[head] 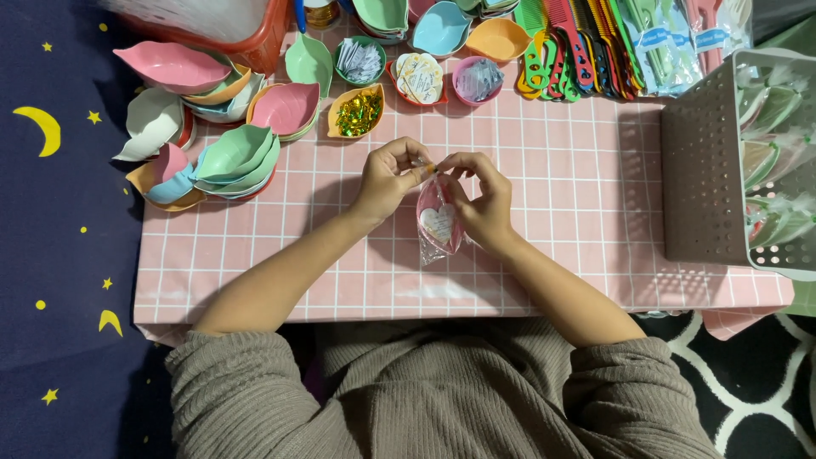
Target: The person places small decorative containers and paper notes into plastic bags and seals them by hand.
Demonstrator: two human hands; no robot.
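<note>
Near the table's point(544, 178) middle, both hands' fingers point(422, 170) pinch a clear bag's point(439, 223) top; loose grip could drop its pink dish.

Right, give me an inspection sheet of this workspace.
Surface: pink checked tablecloth, low table.
Job's things: clear bag with a pink leaf dish and a heart card inside, held at its top.
Clutter: stacked leaf dishes, dish of gold ties, combs, perforated basket of packed bags.
Hands: left hand and right hand both pinch the bag's neck.
Cables: nothing seen.
Surroundings: dark blue moon-and-star cloth on the left.
</note>
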